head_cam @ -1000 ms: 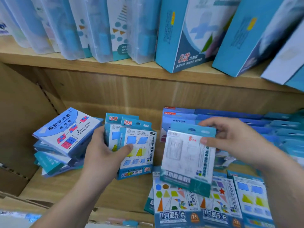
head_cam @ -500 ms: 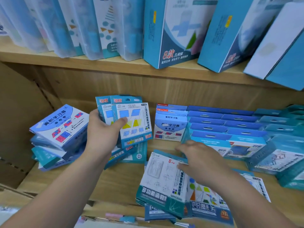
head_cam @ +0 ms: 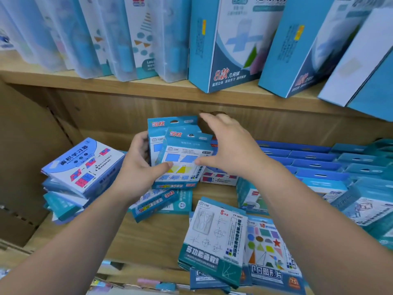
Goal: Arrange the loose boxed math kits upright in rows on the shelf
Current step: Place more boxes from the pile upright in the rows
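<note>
Left hand (head_cam: 136, 173) grips two upright kits (head_cam: 182, 158) inside the shelf (head_cam: 153, 237); right hand (head_cam: 231, 150), fingers spread, seemingly touches them.

Shop, wooden shelves (head_cam: 148, 90) stocked with many identical boxed math kits (head_cam: 314, 165)

At frame centre, upright kits (head_cam: 180, 158) in the left hand (head_cam: 136, 173), above the shelf (head_cam: 148, 237). Left of these, a leaning stack (head_cam: 83, 167). To the right, rows of kits (head_cam: 319, 165). Lower centre-right, flat kits (head_cam: 214, 237) lying on the shelf. Along the top, tall boxes (head_cam: 229, 50).

Rear kit (head_cam: 170, 122) mostly behind front kit (head_cam: 183, 150).
</note>
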Tool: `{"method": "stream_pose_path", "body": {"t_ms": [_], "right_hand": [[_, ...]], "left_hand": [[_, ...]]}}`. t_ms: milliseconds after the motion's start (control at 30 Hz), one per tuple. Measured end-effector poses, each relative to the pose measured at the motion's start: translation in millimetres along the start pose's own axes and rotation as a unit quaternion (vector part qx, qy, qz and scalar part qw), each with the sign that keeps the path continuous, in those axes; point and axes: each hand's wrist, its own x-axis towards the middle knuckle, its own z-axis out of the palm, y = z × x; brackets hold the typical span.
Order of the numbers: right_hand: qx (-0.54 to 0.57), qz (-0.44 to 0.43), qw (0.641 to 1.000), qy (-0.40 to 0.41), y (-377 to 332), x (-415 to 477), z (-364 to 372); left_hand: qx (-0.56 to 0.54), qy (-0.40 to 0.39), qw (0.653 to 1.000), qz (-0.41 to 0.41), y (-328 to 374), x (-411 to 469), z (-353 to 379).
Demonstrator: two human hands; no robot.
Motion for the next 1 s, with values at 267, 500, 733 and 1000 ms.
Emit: {"method": "stream_pose_path", "body": {"t_ms": [267,500,733,1000], "right_hand": [[0.062,0.028,0.995,-0.072,5,32,11],[0.018,0.035,0.999,-0.015,-3,40,33],[-0.085,0.064,0.994,0.01,-5,52,62],[-0.115,0.075,0.99,-0.017,-6,54,61]], "left_hand": [[-0.054,-0.064,0.996,-0.01,-8,19,-8],[0.192,-0.03,0.981,0.007,-20,17,-16],[0.552,-0.109,0.827,-0.017,-61,-24,-26],[0.61,-0.128,0.781,0.038,-77,-38,-41]]}}
